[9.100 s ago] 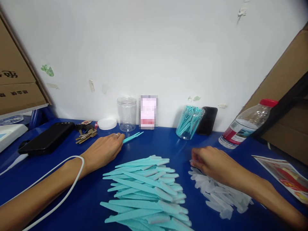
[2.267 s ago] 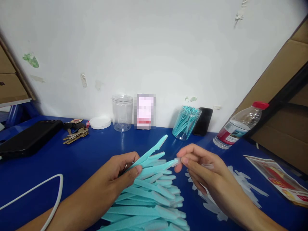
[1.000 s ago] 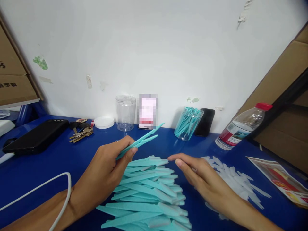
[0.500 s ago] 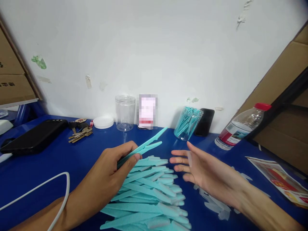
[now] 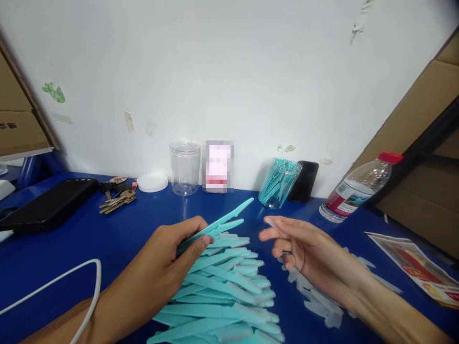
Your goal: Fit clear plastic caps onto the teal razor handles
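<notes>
Head view: nearest, at the bottom edge, a pile of turquoise blades lies on the blue bench, tips to the left; many of the right-hand ends look frosted, as if capped. To its left, a white cable loops across the left forearm.

Just beyond, the left hand is over the pile's left side, its grip closed on at least two held blades between thumb and fingers. They slant up and to the right, fanned apart at their free ends. Facing it, the right hand has its grip lightly closed on one frosted cap at thumb and fingertips, the other fingers curled. The cap is near the free ends of the held blades, apart from them.

Under and beside the right hand lies a heap of loose caps, partly hidden by the wrist. Right of that, a printed leaflet lies flat.

Further back, from left to right, are a black case, keys, a white lid, a clear jar, a pixelated panel, a tilted tub packed with turquoise sticks, a dark phone and a leaning red-capped bottle. Cardboard stands at both sides. Behind everything rises the scuffed white wall.
</notes>
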The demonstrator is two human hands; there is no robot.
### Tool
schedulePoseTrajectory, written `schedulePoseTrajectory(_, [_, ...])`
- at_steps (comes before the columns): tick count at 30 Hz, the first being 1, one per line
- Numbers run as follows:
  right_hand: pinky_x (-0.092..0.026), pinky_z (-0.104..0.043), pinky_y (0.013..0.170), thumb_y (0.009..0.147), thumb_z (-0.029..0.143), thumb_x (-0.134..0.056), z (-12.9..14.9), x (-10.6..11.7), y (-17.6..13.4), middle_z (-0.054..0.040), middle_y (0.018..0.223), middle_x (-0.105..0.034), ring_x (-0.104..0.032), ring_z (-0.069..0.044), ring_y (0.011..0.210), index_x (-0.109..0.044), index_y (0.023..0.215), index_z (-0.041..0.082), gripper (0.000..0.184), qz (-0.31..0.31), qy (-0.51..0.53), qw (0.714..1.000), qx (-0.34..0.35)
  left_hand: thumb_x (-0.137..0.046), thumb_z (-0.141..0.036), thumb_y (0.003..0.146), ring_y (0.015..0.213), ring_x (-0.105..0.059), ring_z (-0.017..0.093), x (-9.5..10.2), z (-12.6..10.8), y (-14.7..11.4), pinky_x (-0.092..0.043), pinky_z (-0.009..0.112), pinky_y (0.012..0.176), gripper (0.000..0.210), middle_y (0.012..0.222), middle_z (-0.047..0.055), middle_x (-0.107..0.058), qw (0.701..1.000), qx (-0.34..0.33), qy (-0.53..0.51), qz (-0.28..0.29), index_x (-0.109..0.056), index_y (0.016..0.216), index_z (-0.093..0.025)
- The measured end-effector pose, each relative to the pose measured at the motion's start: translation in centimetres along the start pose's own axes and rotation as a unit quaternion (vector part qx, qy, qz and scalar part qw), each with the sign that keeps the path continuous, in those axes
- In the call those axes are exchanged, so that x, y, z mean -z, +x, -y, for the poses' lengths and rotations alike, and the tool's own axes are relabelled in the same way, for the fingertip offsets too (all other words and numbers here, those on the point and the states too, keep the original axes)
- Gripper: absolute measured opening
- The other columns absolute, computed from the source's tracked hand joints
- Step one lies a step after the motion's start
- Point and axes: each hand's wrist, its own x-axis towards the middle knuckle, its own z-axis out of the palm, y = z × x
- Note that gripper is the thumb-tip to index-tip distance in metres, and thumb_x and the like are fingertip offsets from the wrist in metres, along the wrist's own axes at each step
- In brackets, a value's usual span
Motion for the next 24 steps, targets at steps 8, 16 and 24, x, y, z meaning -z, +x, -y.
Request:
schedulePoseTrajectory(8, [-0.046, -0.012, 0.04, 0.085, 0.036, -0.088, -0.7, -1.0, -0.8, 0.0039, 0.058, -0.066, -0.055, -0.006, 0.044, -0.067, 0.081, 0.017, 0.028, 0.044, -0.033, 0.998, -0.004, -0.047, -0.049, 0.103, 0.061, -0.047, 0.016, -0.3, -0.4, -0.6, -0.041, 0.025, 0.057, 0.034, 0.068, -0.004, -0.052, 0.999, 0.016, -0.026, -0.025, -0.054, 0.079, -0.026])
schedulePoseTrajectory(16, [-0.055, -0.018, 0.047, 0.088, 0.031, -0.084, -1.4, -1.3, -1.3, -0.007, 0.092, -0.081, -0.07, -0.013, 0.063, -0.074, 0.1, 0.017, 0.021, 0.055, -0.059, 0.996, 0.021, -0.04, -0.054, 0.108, 0.064, -0.046, 0.015, -0.4, -0.2, -0.9, -0.038, 0.024, 0.058, 0.036, 0.069, -0.007, -0.051, 0.997, 0.052, -0.003, 0.051, -0.049, 0.086, -0.026])
schedulePoseTrajectory(24, [-0.053, -0.018, 0.049, 0.09, 0.035, -0.082, -1.1, -1.5, -1.5, -0.0055, 0.091, -0.08, -0.072, -0.013, 0.062, -0.07, 0.09, 0.017, 0.022, 0.046, -0.103, 0.992, 0.052, -0.037, -0.057, 0.107, 0.062, -0.044, 0.016, -0.6, -0.3, -0.7, -0.036, 0.027, 0.057, 0.039, 0.067, -0.007, -0.047, 0.995, 0.063, 0.001, 0.073, -0.051, 0.088, -0.027])
